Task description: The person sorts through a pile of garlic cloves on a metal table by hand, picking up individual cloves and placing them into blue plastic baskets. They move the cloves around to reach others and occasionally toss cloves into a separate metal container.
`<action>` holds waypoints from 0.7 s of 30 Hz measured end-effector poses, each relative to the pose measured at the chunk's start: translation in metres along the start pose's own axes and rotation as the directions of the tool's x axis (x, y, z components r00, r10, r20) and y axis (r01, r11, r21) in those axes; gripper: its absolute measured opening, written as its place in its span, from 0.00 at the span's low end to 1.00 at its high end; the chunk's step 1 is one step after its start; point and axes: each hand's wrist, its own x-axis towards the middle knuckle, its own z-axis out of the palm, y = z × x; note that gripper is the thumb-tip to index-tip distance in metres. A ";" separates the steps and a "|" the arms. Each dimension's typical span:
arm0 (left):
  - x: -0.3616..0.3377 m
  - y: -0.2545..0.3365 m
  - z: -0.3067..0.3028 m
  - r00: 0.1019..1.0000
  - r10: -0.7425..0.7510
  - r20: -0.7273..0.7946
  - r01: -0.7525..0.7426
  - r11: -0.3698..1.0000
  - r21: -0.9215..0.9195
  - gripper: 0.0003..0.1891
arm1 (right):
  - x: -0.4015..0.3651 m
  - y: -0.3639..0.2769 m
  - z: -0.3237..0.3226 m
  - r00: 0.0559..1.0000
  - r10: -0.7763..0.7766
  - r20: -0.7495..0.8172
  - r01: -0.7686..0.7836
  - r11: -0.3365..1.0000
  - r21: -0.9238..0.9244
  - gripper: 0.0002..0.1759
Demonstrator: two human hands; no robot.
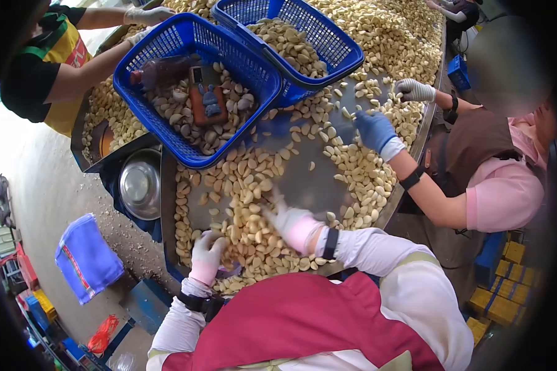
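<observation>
Pale garlic cloves (254,232) lie heaped on the metal table in front of me. My left hand (207,255), in a white and pink glove, rests at the near left edge of this heap. Its fingers are bent and apart, touching cloves, and I see none held. My right hand (293,226), gloved the same way, is over the right side of the heap, partly smeared by motion. Its fingers stretch out apart toward the cloves. What lies under its palm is hidden.
A blue basket (195,162) holds cloves, a bottle and a phone-like object; a second blue basket (353,62) stands behind. A co-worker's blue-gloved hand (375,131) works at right, another person's arm (86,77) at upper left. A metal bowl (139,184) sits left of the table.
</observation>
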 end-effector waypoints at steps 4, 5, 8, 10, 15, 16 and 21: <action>-0.021 0.001 -0.005 0.996 0.000 0.092 -0.011 0.992 0.124 0.26 | 0.033 -0.058 0.019 0.928 -0.366 -0.060 0.371 0.921 0.116 0.47; -0.017 -0.001 -0.006 0.996 0.005 0.087 -0.016 0.992 0.128 0.26 | 0.033 -0.060 0.014 0.891 -0.437 -0.120 0.452 0.878 0.159 0.44; -0.010 -0.076 -0.016 0.994 -0.073 0.086 0.064 0.993 0.098 0.29 | 0.049 -0.048 -0.043 0.760 -0.418 -0.499 0.568 0.800 0.195 0.30; -0.015 -0.047 -0.018 0.994 -0.085 0.072 0.051 0.921 0.387 0.31 | 0.071 -0.004 -0.082 0.694 -0.085 -0.715 0.250 0.959 0.129 0.20; -0.023 -0.067 -0.016 0.984 -0.176 0.028 0.178 0.981 -0.071 0.36 | 0.099 0.038 -0.066 0.584 0.140 -0.799 -0.058 0.990 0.131 0.48; -0.019 -0.068 -0.014 0.995 -0.100 0.010 0.101 0.995 -0.006 0.38 | 0.108 0.030 -0.057 0.651 0.051 -0.758 -0.003 0.998 0.065 0.56; -0.005 -0.095 0.002 0.996 -0.086 -0.040 0.073 0.964 -0.254 0.28 | 0.064 -0.017 -0.015 0.758 -0.346 -0.554 0.313 0.937 -0.158 0.51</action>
